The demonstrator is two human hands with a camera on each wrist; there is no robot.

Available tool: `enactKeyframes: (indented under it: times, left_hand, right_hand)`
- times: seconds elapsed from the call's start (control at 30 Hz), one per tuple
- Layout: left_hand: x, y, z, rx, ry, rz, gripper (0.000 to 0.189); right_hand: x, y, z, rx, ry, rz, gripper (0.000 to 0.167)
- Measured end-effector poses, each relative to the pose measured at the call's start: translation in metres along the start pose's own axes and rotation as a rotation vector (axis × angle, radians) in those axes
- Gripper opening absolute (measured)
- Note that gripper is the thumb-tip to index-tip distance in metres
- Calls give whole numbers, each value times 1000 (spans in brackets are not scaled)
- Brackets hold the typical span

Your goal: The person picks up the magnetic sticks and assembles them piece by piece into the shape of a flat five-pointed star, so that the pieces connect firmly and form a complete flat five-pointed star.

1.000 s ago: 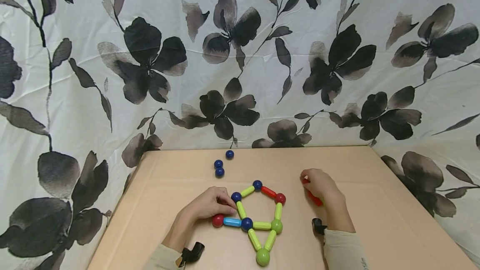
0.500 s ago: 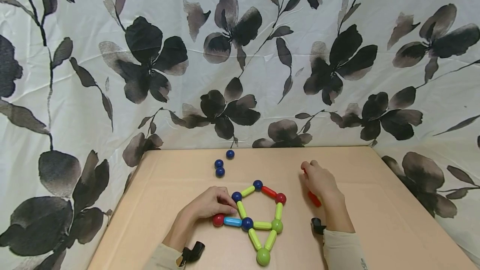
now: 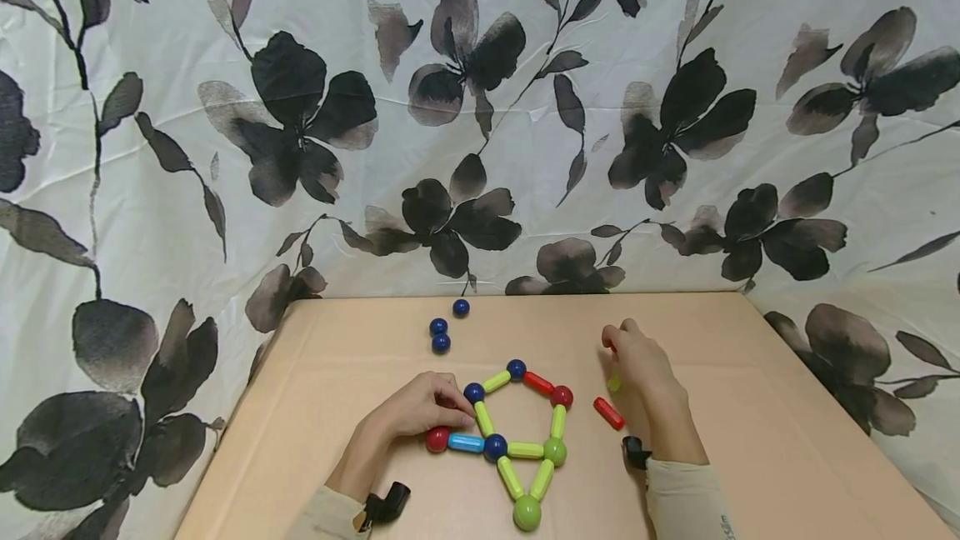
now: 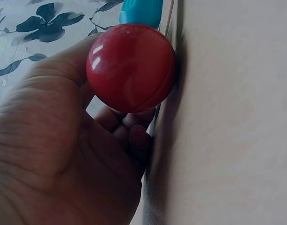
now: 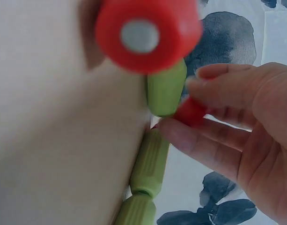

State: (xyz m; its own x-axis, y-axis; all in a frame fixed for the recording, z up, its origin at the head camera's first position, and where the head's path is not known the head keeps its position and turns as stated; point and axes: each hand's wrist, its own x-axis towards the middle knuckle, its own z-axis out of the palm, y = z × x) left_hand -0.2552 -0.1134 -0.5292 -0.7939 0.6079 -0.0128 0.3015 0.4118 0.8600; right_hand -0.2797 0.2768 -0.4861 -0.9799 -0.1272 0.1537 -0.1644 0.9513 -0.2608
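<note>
The rod-and-ball frame (image 3: 525, 450) lay on the table (image 3: 352, 344) between the two hands and served as the reference for all positions. It comprised a five-sided ring and, on the near side of that ring, a triangle sharing one green rod with it. The ring's corners were three blue balls, one red ball (image 3: 562, 397) and one green ball (image 3: 554, 450); a second green ball (image 3: 527, 513) formed the near tip of the triangle. A blue rod (image 3: 466, 443) projected from the frame's left side and ended in an outer red ball (image 3: 437, 440). The left hand (image 3: 420, 407) was positioned at the left of the frame, above the blue rod, fingers bent and fingertips at the ring's left green rod (image 3: 483, 419); whether it gripped that rod could not be told. The right hand (image 5: 237, 117), located right of the frame, grasped a red piece (image 5: 192, 112) between thumb and finger. A loose green rod (image 3: 614, 382) showed partly below this hand, and a loose red rod (image 3: 608, 413) lay between the frame and the right wrist. Beyond the far side of the frame were three loose blue balls: two adjacent (image 3: 438, 327) (image 3: 441, 343), and one (image 3: 461, 307) slightly apart. A floral cloth (image 3: 540, 190) hung farther beyond the frame, behind the table
</note>
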Motion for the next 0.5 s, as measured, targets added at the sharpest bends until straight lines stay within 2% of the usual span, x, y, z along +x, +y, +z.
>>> enactKeyframes:
  times: [0.17, 0.33, 0.43, 0.5]
  left_hand:
    - [0, 0, 0, 5, 1, 7, 5]
    - [0, 0, 0, 6, 4, 6, 5]
    - [0, 0, 0, 10, 7, 6, 5]
    - [0, 0, 0, 13, 6, 5, 5]
  right_hand:
    - [3, 1, 1, 11, 30, -18, 21]
    - [6, -1, 0, 41, 123, -47, 22]
    - [8, -10, -2, 112, 176, -71, 24]
    - [9, -22, -5, 218, 190, -96, 26]
